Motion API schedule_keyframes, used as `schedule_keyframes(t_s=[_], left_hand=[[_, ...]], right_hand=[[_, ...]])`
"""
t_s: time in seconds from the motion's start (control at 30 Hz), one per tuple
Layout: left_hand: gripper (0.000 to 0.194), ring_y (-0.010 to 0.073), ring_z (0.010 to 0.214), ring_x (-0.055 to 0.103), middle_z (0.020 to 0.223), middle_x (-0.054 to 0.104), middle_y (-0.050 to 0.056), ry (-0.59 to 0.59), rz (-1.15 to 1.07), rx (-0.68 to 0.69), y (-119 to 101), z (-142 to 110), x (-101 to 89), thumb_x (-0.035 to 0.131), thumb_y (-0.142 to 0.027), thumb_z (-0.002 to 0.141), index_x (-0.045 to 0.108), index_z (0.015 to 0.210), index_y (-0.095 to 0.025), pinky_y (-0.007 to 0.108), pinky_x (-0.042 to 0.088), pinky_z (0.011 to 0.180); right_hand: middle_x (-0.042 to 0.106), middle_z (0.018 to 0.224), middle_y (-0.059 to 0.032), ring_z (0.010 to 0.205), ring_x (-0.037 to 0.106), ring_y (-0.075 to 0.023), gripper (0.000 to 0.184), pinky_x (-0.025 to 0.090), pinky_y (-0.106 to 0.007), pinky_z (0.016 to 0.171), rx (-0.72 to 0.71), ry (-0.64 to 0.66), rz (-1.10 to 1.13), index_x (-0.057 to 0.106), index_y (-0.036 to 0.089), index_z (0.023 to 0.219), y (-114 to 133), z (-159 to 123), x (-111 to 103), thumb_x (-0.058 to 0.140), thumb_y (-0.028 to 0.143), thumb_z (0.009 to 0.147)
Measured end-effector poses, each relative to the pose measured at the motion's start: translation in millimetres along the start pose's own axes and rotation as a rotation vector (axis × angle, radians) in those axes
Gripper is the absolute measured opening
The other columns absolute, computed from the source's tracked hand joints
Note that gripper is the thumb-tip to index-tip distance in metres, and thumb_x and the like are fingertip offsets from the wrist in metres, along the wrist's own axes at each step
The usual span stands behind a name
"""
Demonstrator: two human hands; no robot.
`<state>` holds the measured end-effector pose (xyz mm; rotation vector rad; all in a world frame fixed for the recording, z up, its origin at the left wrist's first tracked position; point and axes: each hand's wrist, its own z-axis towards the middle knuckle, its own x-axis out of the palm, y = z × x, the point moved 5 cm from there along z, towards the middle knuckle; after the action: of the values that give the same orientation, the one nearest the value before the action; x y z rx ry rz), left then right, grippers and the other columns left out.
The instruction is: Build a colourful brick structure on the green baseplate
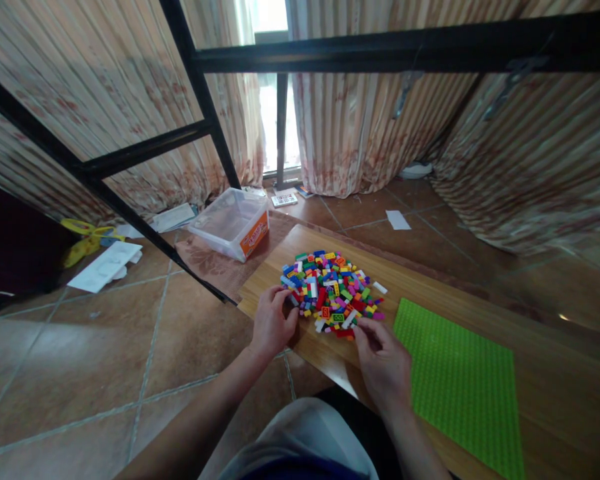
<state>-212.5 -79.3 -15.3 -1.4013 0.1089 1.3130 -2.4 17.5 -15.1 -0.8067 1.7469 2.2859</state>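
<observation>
A heap of small colourful toy building bricks point(330, 290) lies on the wooden tabletop. My left hand point(275, 320) is at the heap's left edge, its fingers curled toward the thumb around something too small to make out among the bricks. My right hand point(383, 360) reaches the heap's near right side, thumb and fingertips pinched together. Beside those fingertips lies a long white brick point(350, 319); what the pinch holds is hidden. To the right of my right hand lies a flat green studded baseplate point(460, 380).
A clear plastic box point(220, 223) with an orange label stands on the mat beyond the table point(430, 280). Black metal bars point(405, 50) cross in front of the curtains. Papers, a white panel point(105, 267) and a yellow item point(87, 240) lie on the tiled floor.
</observation>
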Motion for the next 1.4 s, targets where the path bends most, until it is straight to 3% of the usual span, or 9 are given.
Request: schedule_keyframes(t_s=[0.37,0.53,0.67,1.03,1.2,1.33,1.4], left_hand=[[0.032,0.023,0.106,0.059,0.114,0.063,0.009,-0.029,-0.267,-0.001,-6.5,-0.4,-5.9,0.064,-0.019,0.08,0.06,0.112,-0.02,0.037,0.047,0.092],[0.032,0.0205,0.099,0.062,0.111,0.067,0.008,0.206,-0.461,0.154,-50.8,-11.7,-5.3,0.059,-0.017,0.085,0.06,0.116,-0.022,0.031,0.048,0.085],[0.033,0.0216,0.1,0.063,0.115,0.066,0.01,0.296,-0.57,0.172,-76.0,-23.8,-0.3,0.063,-0.019,0.085,0.062,0.118,-0.022,0.031,0.051,0.085],[0.028,0.0174,0.092,0.067,0.103,0.07,0.008,0.256,-0.528,0.334,-75.8,-36.0,9.1,0.071,-0.021,0.083,0.064,0.109,-0.017,0.029,0.056,0.08],[0.026,0.0188,0.092,0.068,0.102,0.071,0.009,0.318,-0.615,0.249,-60.8,-35.2,10.1,0.072,-0.026,0.083,0.067,0.108,-0.017,0.031,0.055,0.083],[0.029,0.019,0.09,0.068,0.1,0.072,0.008,0.402,-0.785,0.071,-45.1,-35.8,16.0,0.073,-0.027,0.082,0.068,0.109,-0.018,0.03,0.054,0.083],[0.032,0.0189,0.09,0.068,0.1,0.072,0.007,0.452,-0.933,-0.053,-38.8,-36.7,22.0,0.073,-0.027,0.081,0.068,0.111,-0.018,0.03,0.054,0.084]], right_hand=[[0.074,0.095,-0.0086,0.083,0.068,-0.0211,0.025,0.053,-0.033,0.072,0.026,0.01,0.099,0.071,0.02,0.091,7.0,-2.3,2.9,0.058,0.041,0.086],[0.074,0.096,-0.0086,0.086,0.07,-0.0212,0.031,0.056,-0.034,0.076,0.118,0.152,0.371,0.069,0.02,0.102,28.7,-3.2,15.5,0.06,0.045,0.086],[0.075,0.088,-0.0059,0.081,0.071,-0.0206,0.029,0.057,-0.034,0.074,0.223,0.13,0.574,0.07,0.02,0.096,33.4,-2.6,20.1,0.069,0.042,0.077],[0.078,0.086,-0.0051,0.077,0.07,-0.0204,0.027,0.056,-0.032,0.07,0.431,0.214,0.734,0.079,0.023,0.085,11.3,-13.4,16.6,0.082,0.037,0.062],[0.077,0.082,-0.0056,0.068,0.067,-0.0169,0.03,0.052,-0.028,0.061,0.47,0.233,0.743,0.079,0.022,0.085,6.1,-15.7,26.6,0.084,0.039,0.061],[0.073,0.069,-0.0029,0.056,0.06,-0.0132,0.029,0.05,-0.027,0.056,0.429,0.268,0.74,0.079,0.021,0.086,11.1,-10.3,28.9,0.081,0.041,0.065],[0.073,0.07,-0.0028,0.059,0.063,-0.0151,0.03,0.052,-0.03,0.059,0.384,0.238,0.706,0.078,0.021,0.09,13.7,-2.4,27.4,0.078,0.041,0.068]])
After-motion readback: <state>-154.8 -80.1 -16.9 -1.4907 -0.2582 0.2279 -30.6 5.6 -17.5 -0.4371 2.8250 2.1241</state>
